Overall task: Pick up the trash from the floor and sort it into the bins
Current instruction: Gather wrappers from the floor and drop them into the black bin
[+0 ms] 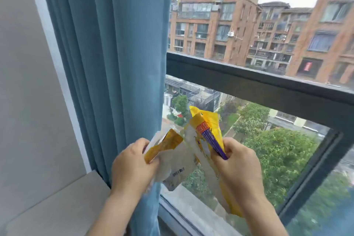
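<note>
A crumpled yellow and clear plastic wrapper [183, 157] with a barcode hangs between both my hands in front of the window. My left hand [132, 166] grips its left yellow flap. My right hand [239, 166] grips the right part, a yellow strip with a purple and red label [206, 130]. A long yellow edge of the wrapper hangs down below my right hand. No bins and no floor are in view.
A blue curtain [115, 63] hangs at the left of the window, right behind my left hand. A dark window frame bar [249, 82] crosses the glass at mid height. A pale ledge [57, 207] lies at the lower left under a grey wall.
</note>
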Motion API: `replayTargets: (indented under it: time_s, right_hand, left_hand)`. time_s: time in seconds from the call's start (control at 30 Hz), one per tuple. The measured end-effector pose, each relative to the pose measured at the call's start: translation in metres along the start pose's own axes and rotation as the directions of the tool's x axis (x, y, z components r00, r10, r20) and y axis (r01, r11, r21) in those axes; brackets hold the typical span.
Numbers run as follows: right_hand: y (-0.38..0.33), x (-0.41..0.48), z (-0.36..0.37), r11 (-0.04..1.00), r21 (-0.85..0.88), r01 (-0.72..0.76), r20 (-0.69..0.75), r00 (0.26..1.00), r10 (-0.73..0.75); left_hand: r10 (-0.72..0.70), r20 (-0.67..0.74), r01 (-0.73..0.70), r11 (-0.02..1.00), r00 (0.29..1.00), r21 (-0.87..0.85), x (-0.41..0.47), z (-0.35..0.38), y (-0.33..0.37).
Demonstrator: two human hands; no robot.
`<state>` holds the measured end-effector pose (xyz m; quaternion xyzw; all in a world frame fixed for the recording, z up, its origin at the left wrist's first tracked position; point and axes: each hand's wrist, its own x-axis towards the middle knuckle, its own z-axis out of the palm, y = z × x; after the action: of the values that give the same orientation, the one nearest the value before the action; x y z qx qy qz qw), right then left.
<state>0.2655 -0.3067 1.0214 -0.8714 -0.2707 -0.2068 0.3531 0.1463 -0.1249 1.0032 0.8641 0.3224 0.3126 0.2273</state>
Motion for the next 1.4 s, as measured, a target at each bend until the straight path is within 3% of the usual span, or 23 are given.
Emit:
replayTargets:
  time_s: [0.37, 0.67, 0.9, 1.07, 1.4]
  right_hand:
    - [0.012, 0.011, -0.075, 0.991, 0.126, 0.035, -0.255, 0.967, -0.002]
    - [-0.016, 0.027, -0.108, 0.996, 0.084, -0.012, -0.506, 0.861, 0.053]
    - [-0.054, 0.008, -0.117, 0.982, 0.001, -0.191, -0.665, 0.733, 0.144]
    - [-0.078, -0.029, -0.132, 0.941, 0.029, -0.336, -0.767, 0.596, 0.236]
    - [-0.122, -0.137, -0.217, 0.827, -0.163, -0.538, -0.911, 0.403, 0.083]
  left_hand:
    - [0.004, -0.106, -0.038, 0.949, 0.994, -0.314, -0.005, -0.001, 0.076]
    - [0.218, -0.087, -0.233, 0.845, 0.972, -0.481, 0.042, -0.014, 0.113]
    - [0.482, -0.043, -0.394, 0.657, 0.875, -0.643, 0.074, -0.03, 0.12]
    - [0.596, 0.011, -0.377, 0.523, 0.803, -0.765, 0.065, -0.033, 0.133]
    - [0.775, 0.132, -0.276, 0.372, 0.618, -0.886, -0.031, -0.052, 0.191]
